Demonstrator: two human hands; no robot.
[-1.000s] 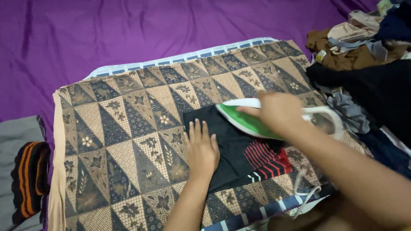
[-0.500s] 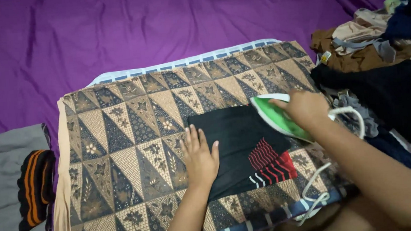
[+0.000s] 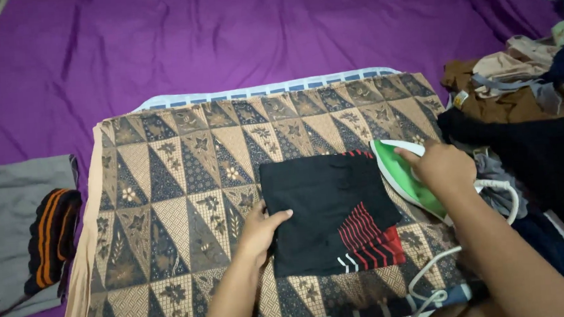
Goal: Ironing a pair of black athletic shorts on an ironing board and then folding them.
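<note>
light: soft, even indoor | shadows: faint | focus: mostly sharp

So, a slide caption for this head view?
Left hand grips a folded black garment on patterned cloth; right hand holds a green iron.

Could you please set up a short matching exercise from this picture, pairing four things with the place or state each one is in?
Things:
1. iron
2. black garment
3. left hand
4. pile of clothes

Places or states:
A. heaped at the right edge of the patterned cloth
B. folded flat on the patterned cloth, red stripes at one corner
C. held by the right hand, just right of the black garment
D. gripping the black garment's left edge

Pairs: 1-C, 2-B, 3-D, 4-A
</note>
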